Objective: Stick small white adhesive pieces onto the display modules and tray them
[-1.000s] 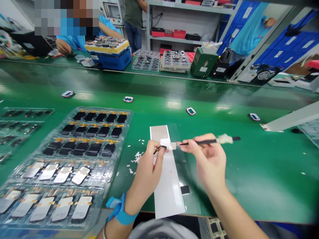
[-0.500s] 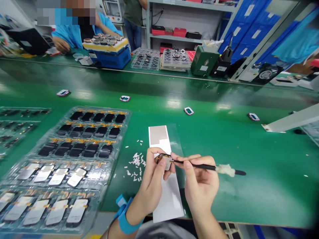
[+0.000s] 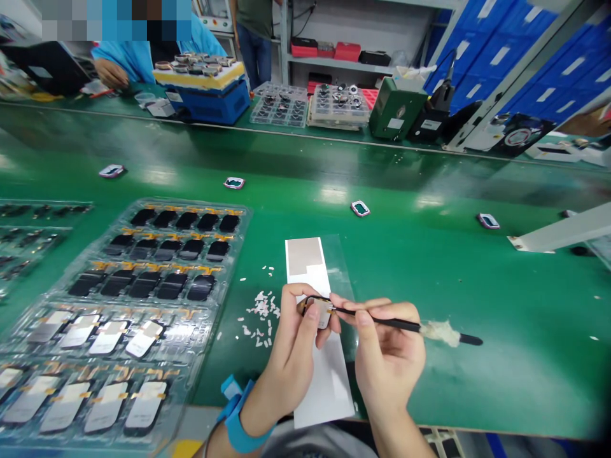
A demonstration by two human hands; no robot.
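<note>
The left hand [image 3: 291, 362] clasps a small framed component [image 3: 319, 313], its outline partly hidden by the fingers. The right hand [image 3: 389, 359] pinches a black stick [image 3: 386, 322] wrapped with a cotton wad [image 3: 440, 332]; tip contact cannot be confirmed. Below lies a white strip [image 3: 327, 388] on the green bench [image 3: 501, 381]. A plastic tray [image 3: 128, 286] of black-and-silver parts sits left.

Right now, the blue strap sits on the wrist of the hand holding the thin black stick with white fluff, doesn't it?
No: the head view shows the blue fabric wrist strap on the left hand, which holds a small dark-framed part. The right hand holds the thin black stick with white fluff.
</note>
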